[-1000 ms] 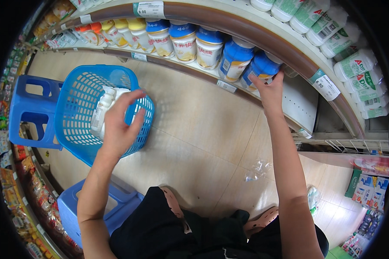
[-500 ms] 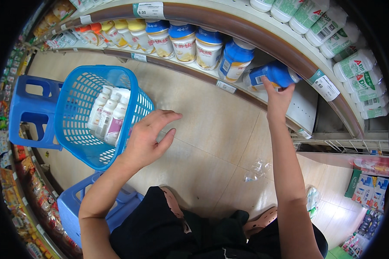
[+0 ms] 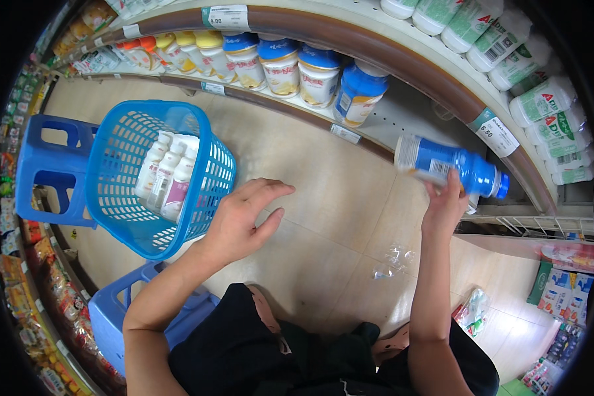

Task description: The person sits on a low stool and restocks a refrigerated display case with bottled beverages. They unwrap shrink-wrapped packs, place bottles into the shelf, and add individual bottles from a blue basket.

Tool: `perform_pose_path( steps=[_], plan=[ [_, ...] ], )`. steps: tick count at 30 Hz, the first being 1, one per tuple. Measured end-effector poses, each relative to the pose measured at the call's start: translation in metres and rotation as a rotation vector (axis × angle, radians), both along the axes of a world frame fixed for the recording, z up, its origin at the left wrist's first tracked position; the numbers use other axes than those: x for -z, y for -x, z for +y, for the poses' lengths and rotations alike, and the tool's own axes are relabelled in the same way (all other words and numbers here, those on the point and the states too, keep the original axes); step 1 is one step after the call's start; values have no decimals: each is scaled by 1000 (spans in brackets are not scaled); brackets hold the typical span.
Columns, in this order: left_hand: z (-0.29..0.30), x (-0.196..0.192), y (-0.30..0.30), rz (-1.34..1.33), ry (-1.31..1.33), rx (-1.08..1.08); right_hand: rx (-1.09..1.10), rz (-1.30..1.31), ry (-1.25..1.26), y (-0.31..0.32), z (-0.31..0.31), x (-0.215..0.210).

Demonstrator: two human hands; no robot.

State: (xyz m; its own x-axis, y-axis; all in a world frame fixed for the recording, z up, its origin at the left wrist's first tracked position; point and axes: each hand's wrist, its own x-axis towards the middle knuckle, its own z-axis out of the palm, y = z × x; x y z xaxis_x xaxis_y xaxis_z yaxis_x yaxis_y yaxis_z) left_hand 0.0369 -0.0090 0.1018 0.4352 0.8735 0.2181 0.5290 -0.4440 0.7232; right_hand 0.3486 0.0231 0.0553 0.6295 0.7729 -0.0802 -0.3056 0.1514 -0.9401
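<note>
A large bottle with a blue cap and a blue-and-white label (image 3: 445,165) lies sideways in my right hand (image 3: 444,206). It is off the shelf, just in front of the lower shelf's edge, with its cap toward the right. My left hand (image 3: 244,218) hangs in the air with thumb and fingers apart and nothing in it. Left of that hand stands a blue plastic basket (image 3: 211,158), holding several white bottles (image 3: 168,175) with a purple label on one.
On the lower shelf (image 3: 393,125) stand a blue-and-white bottle (image 3: 361,92) and a row of blue- and yellow-capped bottles (image 3: 280,69). White-and-green bottle packs (image 3: 492,43) fill the shelf above. Blue stools (image 3: 56,171) flank the basket. Clear plastic wrapping (image 3: 395,261) lies on the floor.
My right hand has drawn the blue-capped bottle out of the lower shelf, toward me and to the right. My left hand has shifted slightly right.
</note>
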Motion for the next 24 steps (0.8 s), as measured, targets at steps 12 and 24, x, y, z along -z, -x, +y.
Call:
perform_pose_path(
  steps=[12, 24],
  plan=[
    [-15, -1, -36, -41, 373, 207, -416, 306, -1, 52, -94, 5],
    [-16, -22, -44, -206, 412, 273, -633, 492, -34, 39, -110, -1]
  ],
)
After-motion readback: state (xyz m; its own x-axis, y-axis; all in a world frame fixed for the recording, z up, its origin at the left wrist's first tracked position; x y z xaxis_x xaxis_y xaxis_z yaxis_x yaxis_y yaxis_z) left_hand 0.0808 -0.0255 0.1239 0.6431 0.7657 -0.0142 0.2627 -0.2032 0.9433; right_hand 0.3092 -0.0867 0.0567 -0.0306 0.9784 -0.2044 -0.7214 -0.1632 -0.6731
